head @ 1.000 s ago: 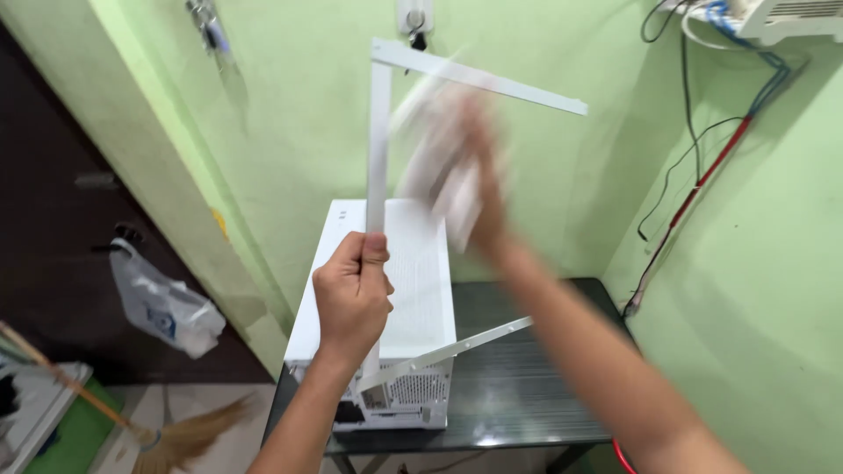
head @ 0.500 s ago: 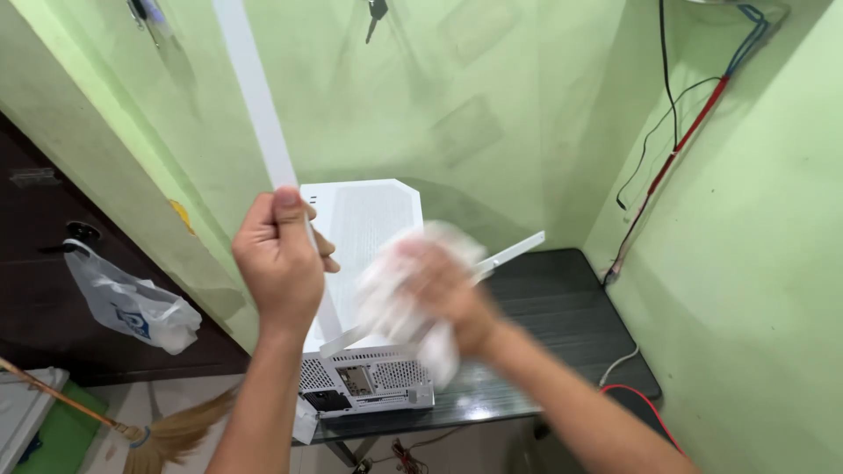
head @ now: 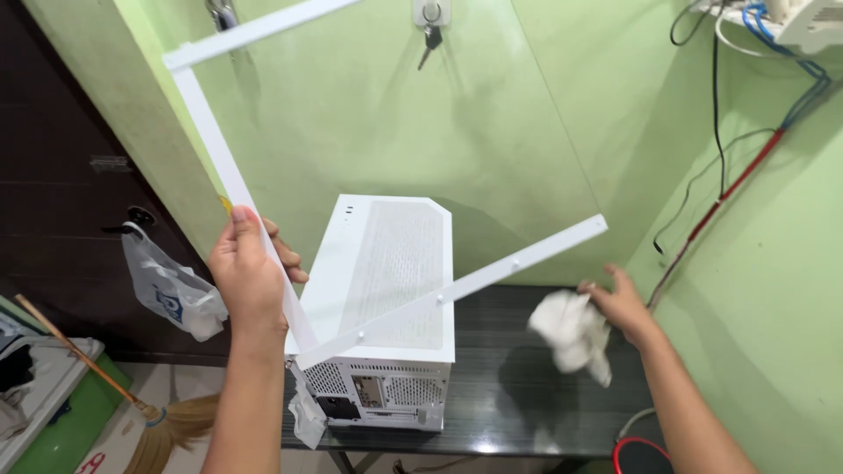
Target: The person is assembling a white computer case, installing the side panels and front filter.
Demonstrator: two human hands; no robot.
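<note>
Gripping the white frame edge of a clear glass panel [head: 413, 132], the left hand [head: 250, 276] stayed clamped around it and held the panel upright and tilted. The right hand [head: 622, 303], fingers closed on a crumpled white cloth [head: 571, 332], hovered over the dark counter [head: 527, 395]. Behind the panel, a white computer case [head: 386, 307] sat on that counter, before the green wall [head: 527, 105].

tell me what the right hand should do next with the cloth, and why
Probably bring the cloth up to the glass panel. The left hand holds the panel by its white frame above the computer case, while the right hand hangs off to the side.
</note>
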